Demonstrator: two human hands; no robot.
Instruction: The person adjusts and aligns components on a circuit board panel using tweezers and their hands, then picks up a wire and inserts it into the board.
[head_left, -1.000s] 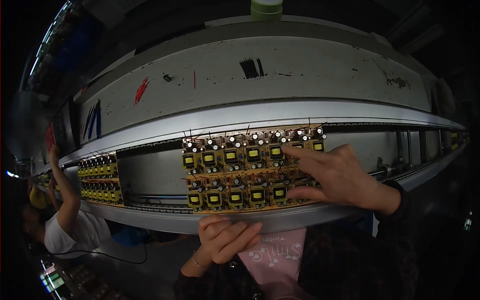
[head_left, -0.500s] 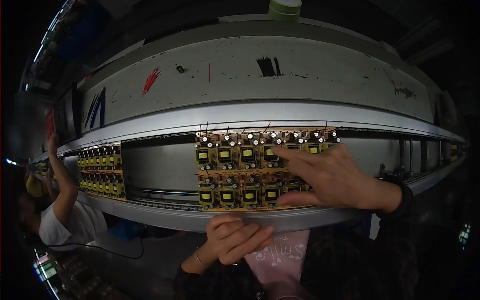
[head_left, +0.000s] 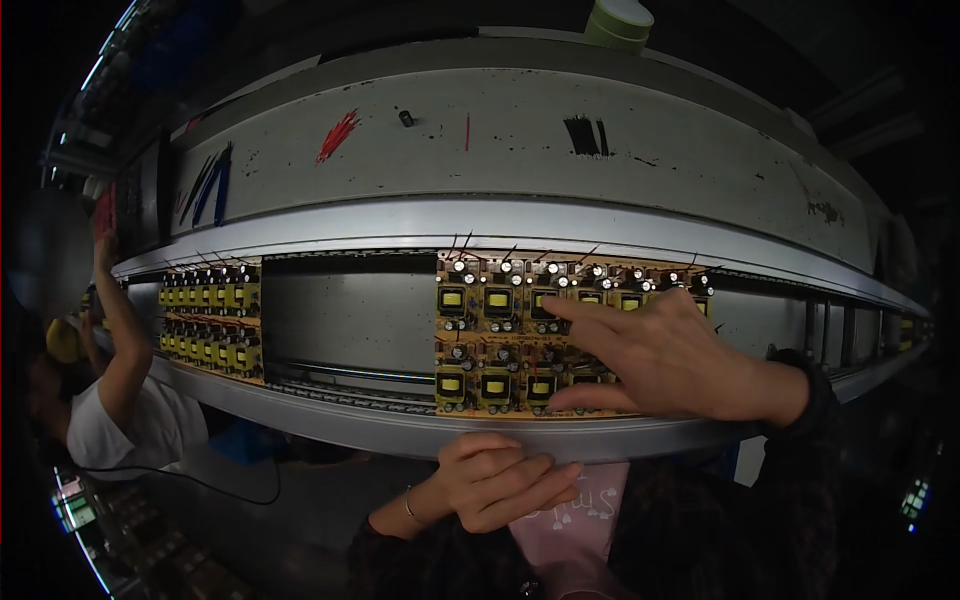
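Observation:
A panel of circuit boards (head_left: 486,338) lies across the rails in front of me, with two rows of yellow-and-black transformers, capacitors and thin wires sticking up along its far edge. My right hand (head_left: 670,355) is over the panel's right part with fingers spread. Its index fingertip is at a transformer in the far row, its thumb by the near row; the palm hides several components. My left hand (head_left: 500,485) is at the near rail, fingers curled together. Whatever may be inside those fingers is hidden.
Beyond the far rail (head_left: 400,222), a shelf holds red wires (head_left: 337,137), black wires (head_left: 580,137), a small black part (head_left: 405,118) and blue strips (head_left: 212,190). Another circuit board panel (head_left: 210,320) sits left. A person (head_left: 125,370) works there. A green container (head_left: 620,22) stands behind.
The view has swung, so shelf and panel appear farther right. Against the panel, my right hand's index fingertip is now about one transformer farther left. My left hand remains curled at the near rail.

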